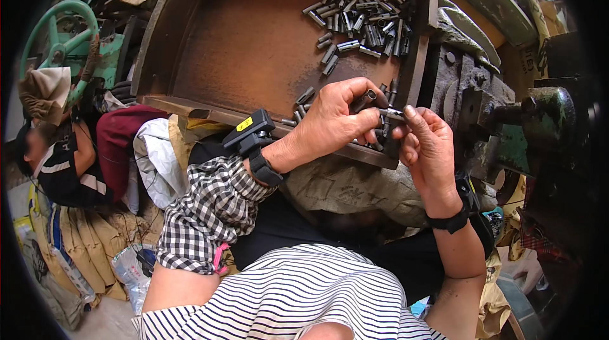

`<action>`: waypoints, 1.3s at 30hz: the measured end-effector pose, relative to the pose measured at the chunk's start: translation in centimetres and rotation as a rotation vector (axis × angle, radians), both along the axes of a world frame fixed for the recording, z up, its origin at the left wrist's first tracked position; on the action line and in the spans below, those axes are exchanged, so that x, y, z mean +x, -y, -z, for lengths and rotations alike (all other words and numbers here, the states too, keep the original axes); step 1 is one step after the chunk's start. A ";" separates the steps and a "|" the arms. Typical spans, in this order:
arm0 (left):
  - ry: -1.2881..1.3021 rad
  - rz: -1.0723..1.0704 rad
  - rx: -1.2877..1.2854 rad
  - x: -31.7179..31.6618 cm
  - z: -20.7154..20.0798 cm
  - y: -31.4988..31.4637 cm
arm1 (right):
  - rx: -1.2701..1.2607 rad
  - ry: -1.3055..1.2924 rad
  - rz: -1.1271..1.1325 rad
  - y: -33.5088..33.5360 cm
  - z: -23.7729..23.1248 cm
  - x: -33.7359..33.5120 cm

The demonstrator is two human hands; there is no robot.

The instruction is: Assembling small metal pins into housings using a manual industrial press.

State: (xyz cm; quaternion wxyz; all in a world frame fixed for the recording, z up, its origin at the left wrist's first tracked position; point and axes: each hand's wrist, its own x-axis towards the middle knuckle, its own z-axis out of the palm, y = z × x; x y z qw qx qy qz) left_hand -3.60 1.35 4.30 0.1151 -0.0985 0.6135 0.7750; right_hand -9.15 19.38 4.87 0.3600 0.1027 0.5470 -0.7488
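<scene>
My left hand (333, 118) is closed over the front right corner of a wooden tray, with a short dark metal tube (363, 101) gripped in its curled fingers. The tube's hollow end faces up. Just beside it, the thumb and fingertips of my right hand (426, 143) pinch a thin, shiny metal piece (392, 113). That piece reaches across to the left fingertips; whether it touches the tube is hard to see. Beneath both hands lie more short tubes (306, 95), partly hidden.
The wooden tray (238, 42) has raised walls and a heap of metal tubes (371, 13) at its far right. Dark machinery (530, 118) stands close on the right. At far left are a green handwheel (63, 45) and another person (70, 162). Sacking (355, 191) hangs below the tray.
</scene>
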 end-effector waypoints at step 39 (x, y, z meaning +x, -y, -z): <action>0.123 -0.138 0.169 1.3 1.4 0.6 | 0.691 -1.551 0.453 -17.4 -16.8 6.6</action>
